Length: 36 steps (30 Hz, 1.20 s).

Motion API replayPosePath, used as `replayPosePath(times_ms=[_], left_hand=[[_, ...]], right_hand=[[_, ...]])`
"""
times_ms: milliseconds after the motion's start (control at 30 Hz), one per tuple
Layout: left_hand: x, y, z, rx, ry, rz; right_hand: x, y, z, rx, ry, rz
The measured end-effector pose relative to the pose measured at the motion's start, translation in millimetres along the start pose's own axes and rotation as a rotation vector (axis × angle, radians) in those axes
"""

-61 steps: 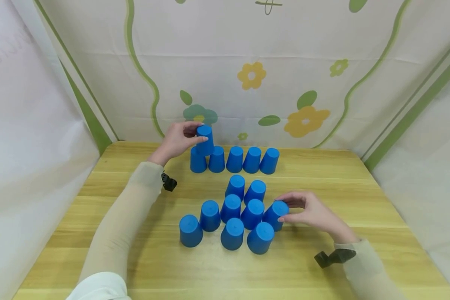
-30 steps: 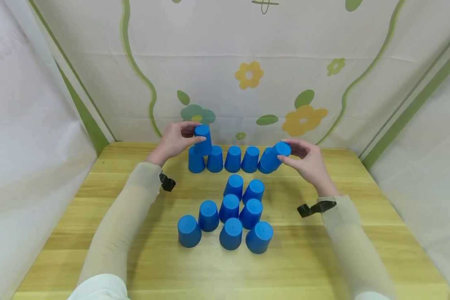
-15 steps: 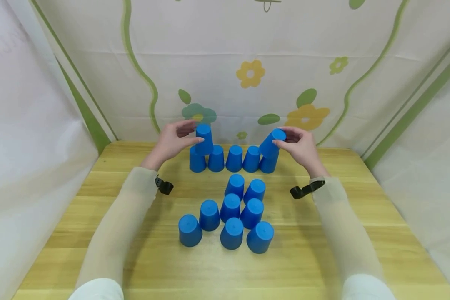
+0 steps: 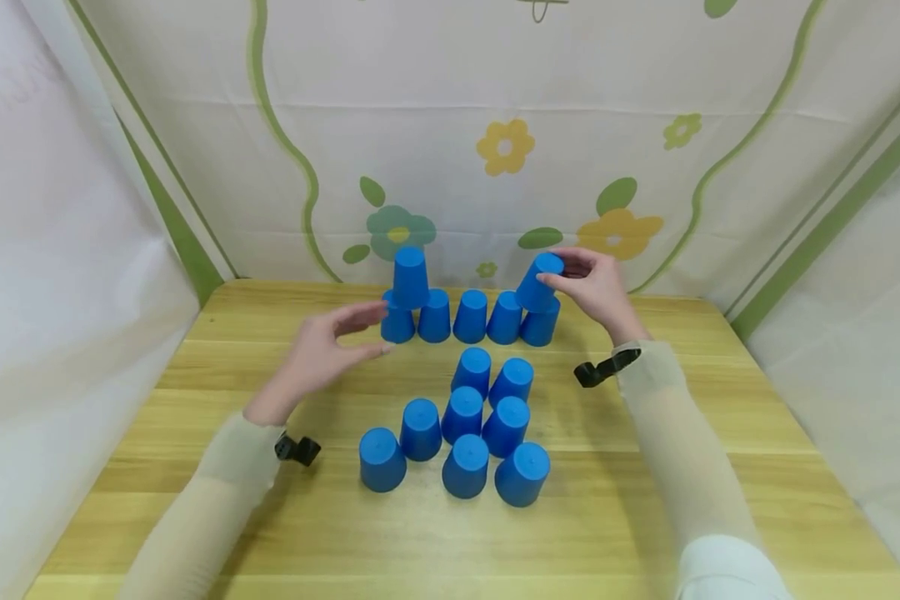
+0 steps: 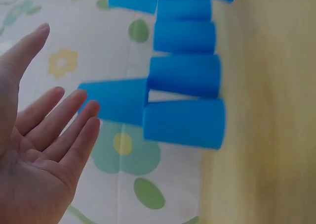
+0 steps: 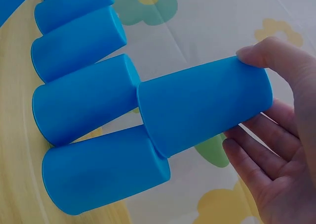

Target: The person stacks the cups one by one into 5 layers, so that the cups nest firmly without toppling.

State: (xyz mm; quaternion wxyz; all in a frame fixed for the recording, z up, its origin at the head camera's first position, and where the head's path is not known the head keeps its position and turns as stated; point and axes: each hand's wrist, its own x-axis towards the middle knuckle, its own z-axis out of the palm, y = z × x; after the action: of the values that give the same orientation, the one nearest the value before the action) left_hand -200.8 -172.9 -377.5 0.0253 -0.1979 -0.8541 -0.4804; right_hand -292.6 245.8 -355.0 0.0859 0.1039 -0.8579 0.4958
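Observation:
Upside-down blue plastic cups stand in a row [image 4: 470, 317] at the back of the table. One cup [image 4: 411, 279] bridges the tops of the two leftmost. My left hand [image 4: 322, 350] hovers in front of that left end, fingers and thumb spread with nothing between them; in the left wrist view its fingertips [image 5: 92, 108] overlap the raised cup. My right hand [image 4: 594, 287] pinches another cup [image 6: 205, 105] near its narrow upper end, between thumb and fingers. The wide rim of this cup sits across the tops of the two rightmost row cups.
Nearer on the wooden table [image 4: 615, 533] stands a loose group of several more inverted blue cups [image 4: 462, 414], between my forearms. A white cloth [image 4: 390, 75] printed with flowers hangs behind the row, and pale cloth also flanks both sides.
My right hand has brought a cup from the front group up onto the back row's right end. My left hand has let go of its cup, left standing, and drawn back toward me.

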Motion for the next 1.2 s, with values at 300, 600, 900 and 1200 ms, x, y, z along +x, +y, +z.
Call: replayPosePath(times_ms=[300, 600, 900, 1200], left_hand=[[-44.8, -1.5, 15.0, -0.035, -0.143, 0.020], [-35.0, 4.4, 17.8, -0.062, -0.131, 0.007], [1.5, 17.2, 27.4, -0.061, -0.181, 0.038], [36.8, 18.2, 45.7, -0.059, -0.273, 0.090]], right_hand=[[0.2, 4.3, 1.5, 0.034, -0.010, 0.006], [-24.7, -29.2, -5.6, 0.105, 0.017, -0.091], [-52.0, -38.5, -14.5, 0.086, 0.064, -0.226], [-82.1, -26.7, -6.7, 0.036, -0.067, -0.189]])
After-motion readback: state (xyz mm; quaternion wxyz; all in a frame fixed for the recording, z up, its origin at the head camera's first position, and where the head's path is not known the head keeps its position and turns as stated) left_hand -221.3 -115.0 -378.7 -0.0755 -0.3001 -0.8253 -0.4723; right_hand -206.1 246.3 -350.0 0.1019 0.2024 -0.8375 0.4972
